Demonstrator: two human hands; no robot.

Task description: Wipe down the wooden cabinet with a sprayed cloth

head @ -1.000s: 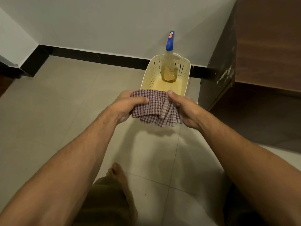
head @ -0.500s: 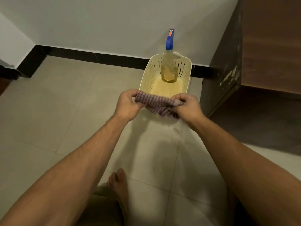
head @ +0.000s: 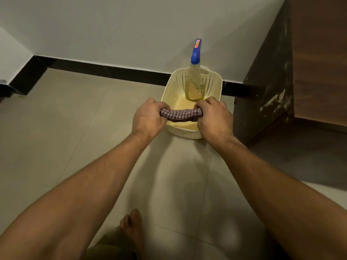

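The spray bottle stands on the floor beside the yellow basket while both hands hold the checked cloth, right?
Not quite. The head view shows the spray bottle standing inside the basket, not beside it. The left hand and right hand do grip the checked cloth.

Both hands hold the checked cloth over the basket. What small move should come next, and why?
Probably free the right hand and reach for the spray bottle, standing upright in the basket just beyond, while the left hand holds the cloth. The cloth needs spray before the cabinet is wiped.
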